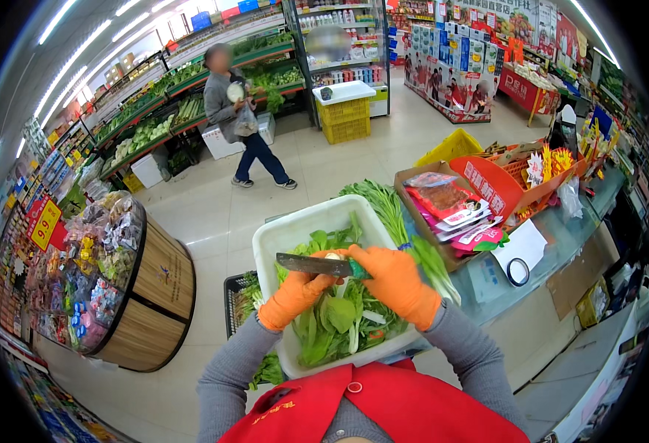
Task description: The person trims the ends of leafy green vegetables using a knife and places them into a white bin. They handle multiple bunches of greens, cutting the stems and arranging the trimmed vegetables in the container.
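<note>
My right hand, in an orange glove, grips the green handle of a kitchen knife. The blade points left, across the front of my left hand, which is gloved in orange too. Between the hands shows the pale, round stem end of a vegetable; my left fingers close around it, and the rest of it is mostly hidden. Both hands are above a white plastic tub holding loose leafy greens and pale stalks.
Right of the tub lie bundled green stalks and a cardboard box of packets on a glass counter. A black crate stands to the left, beyond it a round wooden display stand. A person walks near the vegetable shelves.
</note>
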Action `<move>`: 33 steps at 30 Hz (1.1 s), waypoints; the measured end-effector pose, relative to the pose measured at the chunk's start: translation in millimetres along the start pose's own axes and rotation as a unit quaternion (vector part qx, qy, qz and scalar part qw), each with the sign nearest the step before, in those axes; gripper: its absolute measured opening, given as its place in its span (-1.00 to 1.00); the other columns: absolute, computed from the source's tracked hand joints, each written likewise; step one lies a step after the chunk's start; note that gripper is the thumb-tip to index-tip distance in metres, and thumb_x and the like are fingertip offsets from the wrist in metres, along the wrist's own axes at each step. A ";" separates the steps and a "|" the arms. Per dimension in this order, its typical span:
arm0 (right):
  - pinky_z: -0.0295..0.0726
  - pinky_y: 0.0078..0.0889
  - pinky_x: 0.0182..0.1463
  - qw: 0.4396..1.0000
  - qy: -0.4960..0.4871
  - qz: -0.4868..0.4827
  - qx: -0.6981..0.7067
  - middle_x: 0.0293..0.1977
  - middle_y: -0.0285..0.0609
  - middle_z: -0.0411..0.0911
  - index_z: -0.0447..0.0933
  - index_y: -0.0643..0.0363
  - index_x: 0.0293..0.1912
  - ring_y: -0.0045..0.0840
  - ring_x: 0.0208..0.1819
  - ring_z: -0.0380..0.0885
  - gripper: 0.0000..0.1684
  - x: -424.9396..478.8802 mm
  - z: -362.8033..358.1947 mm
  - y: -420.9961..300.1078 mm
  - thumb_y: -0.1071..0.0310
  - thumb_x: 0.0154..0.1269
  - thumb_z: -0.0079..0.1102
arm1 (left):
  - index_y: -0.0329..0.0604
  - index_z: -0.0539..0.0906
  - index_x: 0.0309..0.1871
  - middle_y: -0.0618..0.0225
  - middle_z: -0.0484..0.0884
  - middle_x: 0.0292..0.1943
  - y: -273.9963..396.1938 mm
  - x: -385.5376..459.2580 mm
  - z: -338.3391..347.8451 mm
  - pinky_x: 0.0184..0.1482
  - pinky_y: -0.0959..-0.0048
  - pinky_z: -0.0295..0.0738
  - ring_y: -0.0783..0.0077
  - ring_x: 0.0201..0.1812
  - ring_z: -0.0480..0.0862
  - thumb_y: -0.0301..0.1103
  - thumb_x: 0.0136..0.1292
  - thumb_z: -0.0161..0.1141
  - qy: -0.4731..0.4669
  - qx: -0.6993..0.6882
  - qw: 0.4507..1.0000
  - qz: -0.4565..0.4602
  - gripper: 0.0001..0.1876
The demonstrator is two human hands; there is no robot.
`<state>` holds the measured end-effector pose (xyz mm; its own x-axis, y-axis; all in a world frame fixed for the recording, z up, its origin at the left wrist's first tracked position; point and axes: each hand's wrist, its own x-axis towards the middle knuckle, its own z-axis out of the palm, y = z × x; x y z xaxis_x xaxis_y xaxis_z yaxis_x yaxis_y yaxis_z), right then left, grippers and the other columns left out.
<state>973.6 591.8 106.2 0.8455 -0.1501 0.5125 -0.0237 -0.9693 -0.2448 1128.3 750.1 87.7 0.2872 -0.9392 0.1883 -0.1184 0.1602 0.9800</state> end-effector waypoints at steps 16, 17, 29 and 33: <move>0.59 -0.03 -0.15 0.982 -0.110 0.149 0.025 -0.31 -0.09 0.65 0.61 0.07 -0.14 -0.10 -0.20 0.65 -0.72 -35.0 48.0 38.1 0.17 0.20 0.32 | -0.31 0.54 0.15 0.36 0.63 -0.21 29.8 -20.2 5.9 -0.06 0.52 0.53 0.58 -0.23 0.58 -0.31 0.51 -0.02 0.019 0.021 0.995 -0.094 -0.69; 0.59 -0.03 -0.14 0.973 -0.154 0.170 -0.006 -0.30 -0.07 0.65 0.63 0.08 -0.16 -0.09 -0.20 0.65 -0.72 -36.6 48.9 44.2 0.14 0.21 0.32 | -0.31 0.53 0.19 0.36 0.64 -0.19 39.7 -18.4 2.3 -0.03 0.51 0.53 0.57 -0.20 0.59 -0.31 0.52 -0.02 0.028 0.030 0.996 -0.086 -0.67; 0.58 -0.40 0.08 0.936 0.002 0.160 0.313 -0.06 -0.05 0.68 0.62 0.18 0.12 -0.30 -0.04 0.66 -0.51 10.9 12.8 -7.4 0.24 0.22 0.44 | -0.34 0.40 0.40 0.25 0.61 0.13 6.7 -4.5 10.1 0.26 0.49 0.40 0.48 0.17 0.55 -0.16 0.57 0.01 0.030 0.083 0.994 -0.063 -0.49; 0.56 -0.49 0.09 0.893 -0.030 0.193 0.405 -0.05 -0.17 0.69 0.60 0.21 0.15 -0.55 -0.03 0.62 -0.51 3.7 25.4 2.0 0.29 0.24 0.41 | -0.31 0.45 0.37 0.29 0.65 0.05 -12.1 -10.1 5.2 0.20 0.48 0.44 0.51 0.10 0.57 -0.23 0.54 0.05 0.034 0.058 0.991 -0.118 -0.54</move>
<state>990.2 594.3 86.7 0.8851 -0.4088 0.2223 0.0536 -0.3849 -0.9214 1122.0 756.0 73.6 0.3822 -0.9233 -0.0383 -0.1467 -0.1015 0.9839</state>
